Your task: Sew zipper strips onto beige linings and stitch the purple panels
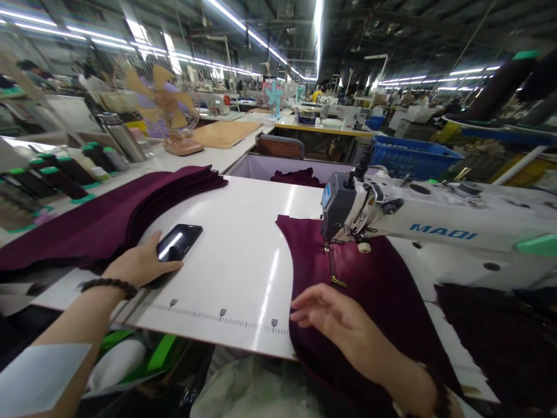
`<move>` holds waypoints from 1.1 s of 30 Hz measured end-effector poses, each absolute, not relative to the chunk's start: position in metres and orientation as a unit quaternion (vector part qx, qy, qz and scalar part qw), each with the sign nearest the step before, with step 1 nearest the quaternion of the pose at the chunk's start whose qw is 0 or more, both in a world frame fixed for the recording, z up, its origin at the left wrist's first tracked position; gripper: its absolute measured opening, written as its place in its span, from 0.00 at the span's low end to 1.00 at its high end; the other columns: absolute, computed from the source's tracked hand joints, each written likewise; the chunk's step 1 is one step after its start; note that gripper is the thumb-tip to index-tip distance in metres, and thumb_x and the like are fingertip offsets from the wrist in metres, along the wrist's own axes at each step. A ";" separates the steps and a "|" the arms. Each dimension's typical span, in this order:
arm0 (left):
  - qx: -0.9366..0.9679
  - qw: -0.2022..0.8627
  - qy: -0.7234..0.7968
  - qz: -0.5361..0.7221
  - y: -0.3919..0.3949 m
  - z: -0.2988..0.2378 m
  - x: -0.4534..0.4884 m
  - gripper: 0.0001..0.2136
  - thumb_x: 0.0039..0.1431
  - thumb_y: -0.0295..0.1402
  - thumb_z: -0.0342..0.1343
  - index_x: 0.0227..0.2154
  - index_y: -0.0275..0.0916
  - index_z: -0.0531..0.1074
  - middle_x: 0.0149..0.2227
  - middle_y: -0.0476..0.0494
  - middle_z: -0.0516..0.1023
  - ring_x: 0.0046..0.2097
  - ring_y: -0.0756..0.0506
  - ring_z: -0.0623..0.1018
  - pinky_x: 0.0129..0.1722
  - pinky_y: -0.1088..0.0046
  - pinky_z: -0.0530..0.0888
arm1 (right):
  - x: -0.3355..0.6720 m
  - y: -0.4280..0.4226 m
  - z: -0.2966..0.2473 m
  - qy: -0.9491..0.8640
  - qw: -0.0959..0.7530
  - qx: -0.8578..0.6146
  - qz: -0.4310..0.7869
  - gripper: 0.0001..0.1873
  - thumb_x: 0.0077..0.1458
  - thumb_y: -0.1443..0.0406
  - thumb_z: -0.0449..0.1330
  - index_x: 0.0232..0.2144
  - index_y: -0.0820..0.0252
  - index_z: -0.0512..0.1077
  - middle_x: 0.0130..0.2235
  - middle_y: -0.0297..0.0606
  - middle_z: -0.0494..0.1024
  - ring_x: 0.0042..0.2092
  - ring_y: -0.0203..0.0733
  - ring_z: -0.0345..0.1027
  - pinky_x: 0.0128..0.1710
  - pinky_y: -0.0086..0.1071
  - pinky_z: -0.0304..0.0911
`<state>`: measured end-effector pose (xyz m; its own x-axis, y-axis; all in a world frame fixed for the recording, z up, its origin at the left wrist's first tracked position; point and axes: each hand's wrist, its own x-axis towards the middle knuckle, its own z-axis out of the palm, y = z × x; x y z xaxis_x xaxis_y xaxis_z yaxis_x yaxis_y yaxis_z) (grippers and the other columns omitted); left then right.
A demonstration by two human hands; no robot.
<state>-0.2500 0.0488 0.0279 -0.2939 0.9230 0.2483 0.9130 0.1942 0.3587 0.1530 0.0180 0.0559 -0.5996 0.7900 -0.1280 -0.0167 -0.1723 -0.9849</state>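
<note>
Phone [179, 242] lies against left hand [139, 266]; maroon fabric [383, 284] beneath right hand [335, 316].

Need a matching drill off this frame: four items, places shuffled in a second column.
Items:
1 phone
2 stack of maroon pieces
3 blue crate
4 desk fan

Places:
A behind the sewing machine
B touching the left hand
C back left, on the next table
D fanned out just left of the phone

Pairs: 1-B, 2-D, 3-A, 4-C
</note>
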 end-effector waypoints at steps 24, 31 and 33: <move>0.669 0.065 0.700 0.241 0.018 0.022 -0.098 0.43 0.46 0.46 0.55 0.60 0.26 0.46 0.40 0.33 0.71 0.42 0.37 0.73 0.42 0.59 0.71 | 0.018 0.044 0.003 -0.160 0.295 -0.196 0.921 0.33 0.62 0.49 0.33 0.50 0.63 0.66 0.48 0.43 0.71 0.50 0.39 0.64 0.53 0.37 0.57; 0.705 0.020 0.658 0.265 0.000 0.010 -0.110 0.44 0.48 0.46 0.59 0.61 0.37 0.41 0.42 0.37 0.69 0.43 0.38 0.71 0.43 0.59 0.71 | 0.020 0.044 0.011 -0.168 0.271 -0.194 0.928 0.34 0.62 0.49 0.30 0.51 0.59 0.65 0.49 0.40 0.70 0.49 0.38 0.64 0.54 0.37 0.57; 0.711 0.046 0.647 0.273 -0.006 0.010 -0.115 0.42 0.50 0.45 0.58 0.62 0.38 0.40 0.44 0.37 0.68 0.44 0.39 0.71 0.44 0.60 0.70 | 0.022 0.045 0.012 -0.167 0.269 -0.168 0.934 0.36 0.61 0.47 0.28 0.50 0.59 0.66 0.49 0.40 0.70 0.49 0.38 0.65 0.55 0.38 0.56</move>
<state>-0.1151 -0.0061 0.0104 0.0142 0.9442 0.3292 0.8940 -0.1595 0.4187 0.0218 0.0447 0.0117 -0.7990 0.5580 -0.2240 -0.4456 -0.7997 -0.4024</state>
